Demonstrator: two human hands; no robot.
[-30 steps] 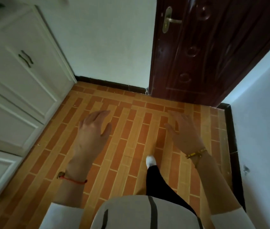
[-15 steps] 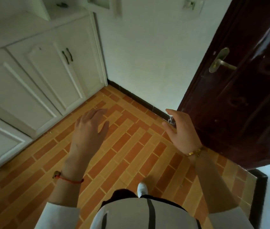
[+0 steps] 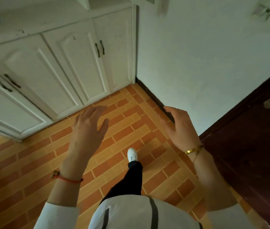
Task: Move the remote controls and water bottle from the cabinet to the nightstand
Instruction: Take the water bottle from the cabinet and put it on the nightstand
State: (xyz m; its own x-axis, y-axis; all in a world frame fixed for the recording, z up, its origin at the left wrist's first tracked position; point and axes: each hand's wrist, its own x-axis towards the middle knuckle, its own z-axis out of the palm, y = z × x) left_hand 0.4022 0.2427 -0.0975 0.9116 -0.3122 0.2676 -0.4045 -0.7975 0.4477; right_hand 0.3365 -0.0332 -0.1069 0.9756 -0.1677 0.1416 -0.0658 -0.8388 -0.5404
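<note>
Two empty hands – left hand [image 3: 88, 129], right hand [image 3: 179, 128] – one cabinet [image 3: 51, 66], four dark door handles, one door [image 3: 250, 146].

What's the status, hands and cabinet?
Left hand and right hand open, holding nothing. White cabinet ahead-left, doors closed. Remotes and bottle not in view. Nothing blocking.

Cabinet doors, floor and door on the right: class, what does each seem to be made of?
Cabinet doors: likely white-painted wood or board; raised panels, scuffs.
Floor: probably ceramic tile; orange brick pattern, pale grout lines.
Door: dark red-brown, glossy; varnished wood or painted metal, unclear.
</note>
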